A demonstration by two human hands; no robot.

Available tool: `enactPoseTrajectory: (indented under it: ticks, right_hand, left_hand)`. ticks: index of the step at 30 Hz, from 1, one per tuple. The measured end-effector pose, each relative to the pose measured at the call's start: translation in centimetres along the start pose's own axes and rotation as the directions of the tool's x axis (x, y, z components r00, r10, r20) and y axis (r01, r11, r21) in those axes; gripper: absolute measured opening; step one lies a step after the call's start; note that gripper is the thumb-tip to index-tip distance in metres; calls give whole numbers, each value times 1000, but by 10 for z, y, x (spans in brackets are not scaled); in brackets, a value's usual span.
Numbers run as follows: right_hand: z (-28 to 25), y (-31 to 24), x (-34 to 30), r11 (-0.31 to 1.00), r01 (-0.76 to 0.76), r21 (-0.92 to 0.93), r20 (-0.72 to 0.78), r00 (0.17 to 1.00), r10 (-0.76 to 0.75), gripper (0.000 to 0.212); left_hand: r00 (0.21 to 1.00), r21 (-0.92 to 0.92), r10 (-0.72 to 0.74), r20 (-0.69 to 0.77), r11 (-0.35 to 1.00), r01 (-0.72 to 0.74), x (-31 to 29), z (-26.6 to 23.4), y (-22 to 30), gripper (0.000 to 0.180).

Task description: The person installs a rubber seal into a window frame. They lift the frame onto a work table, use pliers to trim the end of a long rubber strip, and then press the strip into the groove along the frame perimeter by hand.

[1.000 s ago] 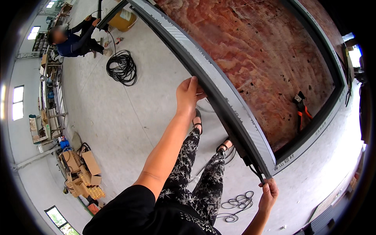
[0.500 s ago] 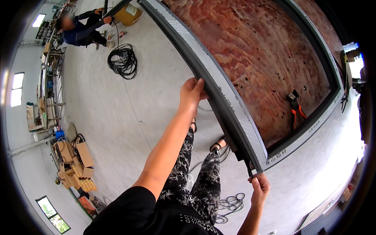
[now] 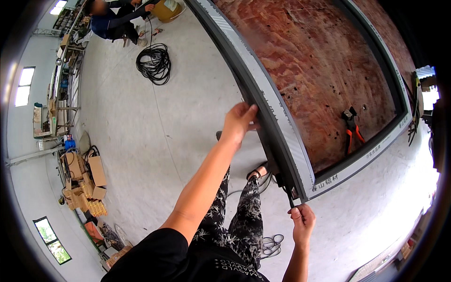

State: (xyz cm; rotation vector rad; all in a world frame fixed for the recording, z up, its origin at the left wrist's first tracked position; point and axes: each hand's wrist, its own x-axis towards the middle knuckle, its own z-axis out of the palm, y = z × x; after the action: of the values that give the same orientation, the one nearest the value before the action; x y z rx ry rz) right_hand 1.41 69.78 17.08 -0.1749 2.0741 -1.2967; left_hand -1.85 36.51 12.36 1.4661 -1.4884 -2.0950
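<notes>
A large metal frame (image 3: 280, 101) with a pale grey face and dark side edge runs diagonally in front of me. My left hand (image 3: 238, 123) is at its dark edge, fingers apart, fingertips touching the side; it grips nothing that I can see. At the frame's near corner, my right hand (image 3: 303, 221) pinches the end of a thin black strip (image 3: 288, 193), which looks like rubber seal and runs up along the frame's side. Orange-handled pliers (image 3: 351, 130) lie on the reddish board (image 3: 324, 80) inside the frame.
On the floor at far left lies a coil of black cord (image 3: 154, 64); more thin black cord (image 3: 272, 246) lies by my feet. A co-worker (image 3: 115, 23) crouches near a yellow bucket (image 3: 167, 11). Cardboard boxes (image 3: 96, 171) and shelving line the left wall.
My left hand has loosened from the frame's edge, its fingers spreading. My right hand stays pinched on the strip end. The view has shifted, and I have stepped slightly.
</notes>
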Motion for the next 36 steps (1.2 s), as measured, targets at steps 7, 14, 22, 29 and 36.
enactPoseTrajectory:
  ticks: [7,14,22,29,36]
  right_hand:
    - [0,0,4,994,88,-69,-36,995,-90,20]
    - [2,-1,4,997,45,-68,-18,999,-46,21]
    - [3,-5,8,999,17,-28,-72,997,-19,20]
    - [10,-1,7,900,214,-380,-131,950,-282,23]
    - [15,2,3,887,227,-403,-170,933,-316,12]
  left_hand:
    - [996,-22,7,94,1000,-5,-15,3,-17,26]
    - [990,28,-42,138,999,38,-24,-1,-26,28]
    - [986,9,-54,160,999,53,-42,10,-39,29]
    - [986,4,-44,161,999,44,-63,18,-57,28]
    - [971,-20,-118,207,992,125,-84,29,-67,27]
